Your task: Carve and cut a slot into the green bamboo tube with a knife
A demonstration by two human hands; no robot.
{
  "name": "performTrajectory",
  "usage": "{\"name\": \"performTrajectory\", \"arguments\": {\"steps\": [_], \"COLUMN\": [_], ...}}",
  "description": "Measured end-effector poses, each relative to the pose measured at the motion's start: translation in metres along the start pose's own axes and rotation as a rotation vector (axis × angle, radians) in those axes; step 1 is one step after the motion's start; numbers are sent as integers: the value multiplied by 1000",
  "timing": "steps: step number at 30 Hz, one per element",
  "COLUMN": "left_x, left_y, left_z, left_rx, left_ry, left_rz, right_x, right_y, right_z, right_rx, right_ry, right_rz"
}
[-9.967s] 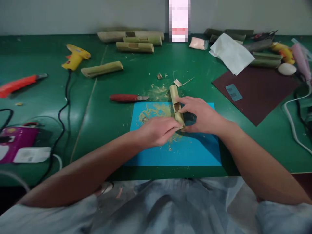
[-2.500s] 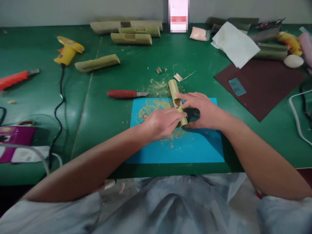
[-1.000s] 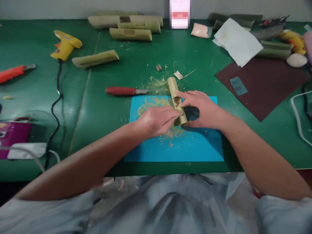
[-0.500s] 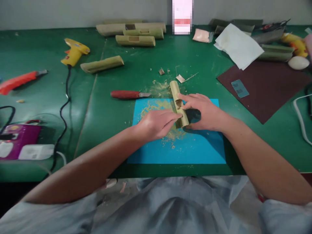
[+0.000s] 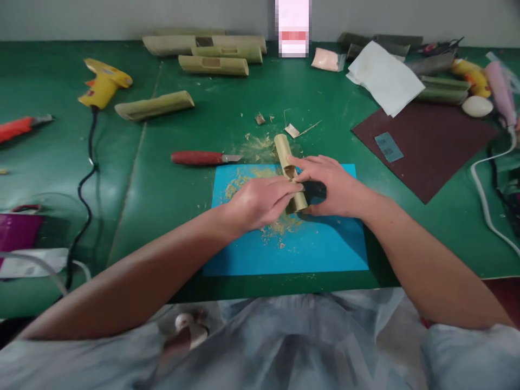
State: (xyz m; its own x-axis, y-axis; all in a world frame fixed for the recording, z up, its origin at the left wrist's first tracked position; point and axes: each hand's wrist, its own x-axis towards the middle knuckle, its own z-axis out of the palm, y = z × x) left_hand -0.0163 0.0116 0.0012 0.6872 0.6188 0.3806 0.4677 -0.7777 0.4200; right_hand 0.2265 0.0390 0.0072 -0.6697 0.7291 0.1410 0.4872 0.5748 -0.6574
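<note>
A pale bamboo tube (image 5: pixel 283 149) with a cut opening lies slantwise over the blue sheet (image 5: pixel 325 249), its far end beyond the sheet's upper edge. My right hand (image 5: pixel 331 187) grips the tube from the right, fingers by the opening and thumb near the lower end. My left hand (image 5: pixel 262 203) is closed, its fingertips pressed together on the tube just below the opening. Whatever those fingers may pinch is hidden. Between my right thumb and fingers shows a dark patch that I cannot make out. Bamboo shavings (image 5: pixel 276 227) lie scattered under and around the tube.
A red-handled knife (image 5: pixel 199 157) lies left of the tube. Farther left are a bamboo piece (image 5: pixel 156 106) and a yellow glue gun (image 5: pixel 103 84) with its cord. More cut bamboo tubes (image 5: pixel 213 65) line the back. A brown sheet (image 5: pixel 426 151) and white paper (image 5: pixel 384 78) are at right.
My left fingertips have moved slightly up along the tube, closer to the opening. The right hand keeps its grip. The whole view has shifted a little.
</note>
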Motion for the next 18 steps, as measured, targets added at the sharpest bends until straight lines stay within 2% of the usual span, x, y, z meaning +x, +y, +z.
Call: {"name": "performTrajectory", "arguments": {"steps": [5,18], "left_x": [-4,-4], "left_y": [4,-6], "left_z": [-4,-3], "left_rx": [53,77], "left_ry": [-63,8], "left_rz": [26,44], "right_x": [1,0], "right_y": [-1,2], "right_z": [-1,2], "right_rx": [-4,2], "right_ry": [-2,20], "right_rz": [-17,-19]}}
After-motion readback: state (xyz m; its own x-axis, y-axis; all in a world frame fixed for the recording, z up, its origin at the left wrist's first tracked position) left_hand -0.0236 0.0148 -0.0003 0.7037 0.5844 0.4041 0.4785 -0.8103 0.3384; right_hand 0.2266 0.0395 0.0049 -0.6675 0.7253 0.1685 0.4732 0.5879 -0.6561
